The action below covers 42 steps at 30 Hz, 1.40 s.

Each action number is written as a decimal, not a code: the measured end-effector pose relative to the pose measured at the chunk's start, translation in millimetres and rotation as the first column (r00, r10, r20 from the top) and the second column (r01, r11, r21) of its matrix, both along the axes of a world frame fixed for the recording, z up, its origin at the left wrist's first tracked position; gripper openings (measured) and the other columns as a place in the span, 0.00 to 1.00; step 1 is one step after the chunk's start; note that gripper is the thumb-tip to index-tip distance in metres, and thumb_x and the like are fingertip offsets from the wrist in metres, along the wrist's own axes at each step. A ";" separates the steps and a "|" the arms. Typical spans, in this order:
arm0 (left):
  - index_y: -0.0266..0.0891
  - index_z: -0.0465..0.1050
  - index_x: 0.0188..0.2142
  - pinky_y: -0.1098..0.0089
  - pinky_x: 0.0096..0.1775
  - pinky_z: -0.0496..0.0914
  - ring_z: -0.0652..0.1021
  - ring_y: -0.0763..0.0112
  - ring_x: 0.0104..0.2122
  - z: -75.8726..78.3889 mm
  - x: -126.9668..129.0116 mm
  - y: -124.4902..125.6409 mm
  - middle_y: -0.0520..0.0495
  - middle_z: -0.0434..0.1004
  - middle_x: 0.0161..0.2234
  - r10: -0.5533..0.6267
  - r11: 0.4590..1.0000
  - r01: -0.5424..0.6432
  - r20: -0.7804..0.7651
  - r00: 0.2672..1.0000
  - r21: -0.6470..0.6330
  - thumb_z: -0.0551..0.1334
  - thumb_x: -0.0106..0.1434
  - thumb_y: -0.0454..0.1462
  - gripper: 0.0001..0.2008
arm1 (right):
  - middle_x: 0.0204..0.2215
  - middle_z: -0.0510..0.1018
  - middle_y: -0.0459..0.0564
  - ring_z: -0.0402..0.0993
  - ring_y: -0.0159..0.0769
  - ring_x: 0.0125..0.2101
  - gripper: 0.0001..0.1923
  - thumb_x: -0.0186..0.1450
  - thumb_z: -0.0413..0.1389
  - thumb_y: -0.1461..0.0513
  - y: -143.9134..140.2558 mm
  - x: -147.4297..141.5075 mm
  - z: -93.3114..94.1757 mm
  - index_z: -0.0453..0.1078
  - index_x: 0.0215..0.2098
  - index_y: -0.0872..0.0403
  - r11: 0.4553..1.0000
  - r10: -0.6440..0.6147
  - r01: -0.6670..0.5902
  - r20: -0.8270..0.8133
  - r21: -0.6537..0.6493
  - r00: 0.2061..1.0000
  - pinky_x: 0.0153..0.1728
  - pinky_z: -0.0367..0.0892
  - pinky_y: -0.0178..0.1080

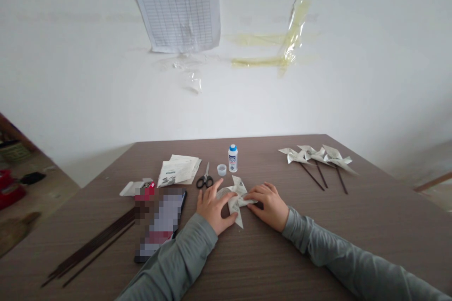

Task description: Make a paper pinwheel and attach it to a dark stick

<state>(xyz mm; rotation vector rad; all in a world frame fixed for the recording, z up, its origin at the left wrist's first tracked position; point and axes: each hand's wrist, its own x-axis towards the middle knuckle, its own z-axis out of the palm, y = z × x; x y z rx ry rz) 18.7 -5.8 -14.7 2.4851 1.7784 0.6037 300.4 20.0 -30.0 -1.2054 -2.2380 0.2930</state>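
While your left hand [213, 206] and right hand [269, 204] press with bent fingers on the paper pinwheel [236, 197], they hide its middle; it lies on the brown counter [268, 263] just before the glue bottle [232, 158], under a white wall [70, 80].

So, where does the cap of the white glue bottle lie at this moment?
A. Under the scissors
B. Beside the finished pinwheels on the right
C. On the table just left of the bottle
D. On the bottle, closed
C: the cap sits on the table just left of the open glue bottle, between it and the scissors, behind the paper pinwheel under both hands.
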 end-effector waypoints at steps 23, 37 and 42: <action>0.65 0.92 0.75 0.19 0.78 0.77 0.83 0.23 0.78 -7.8 -8.5 1.4 0.38 0.77 0.88 -0.048 0.997 0.046 0.022 0.999 0.065 0.81 0.73 0.45 0.31 | 0.59 0.99 0.58 0.96 0.58 0.61 0.15 0.85 0.65 0.59 15.3 30.0 8.3 0.94 0.62 0.45 0.998 -0.047 0.051 -0.120 0.032 0.992 0.69 0.89 0.61; 0.55 0.90 0.77 0.39 0.74 0.87 0.92 0.38 0.72 19.0 -59.9 12.4 0.37 0.95 0.72 -0.101 0.984 0.082 0.119 0.988 0.156 0.72 0.83 0.47 0.26 | 0.63 0.97 0.59 0.94 0.58 0.64 0.14 0.87 0.65 0.57 21.4 42.4 5.4 0.96 0.58 0.45 0.999 -0.049 0.049 -0.024 0.000 0.999 0.69 0.88 0.61; 0.52 0.97 0.61 0.56 0.66 0.89 0.97 0.49 0.58 56.4 -105.5 11.7 0.45 1.02 0.57 0.084 0.996 -0.075 0.181 0.980 -0.057 0.68 0.81 0.47 0.19 | 0.63 0.97 0.57 0.93 0.58 0.64 0.14 0.87 0.65 0.56 23.1 43.5 3.3 0.96 0.58 0.42 0.999 -0.044 0.044 -0.013 -0.014 0.999 0.69 0.87 0.62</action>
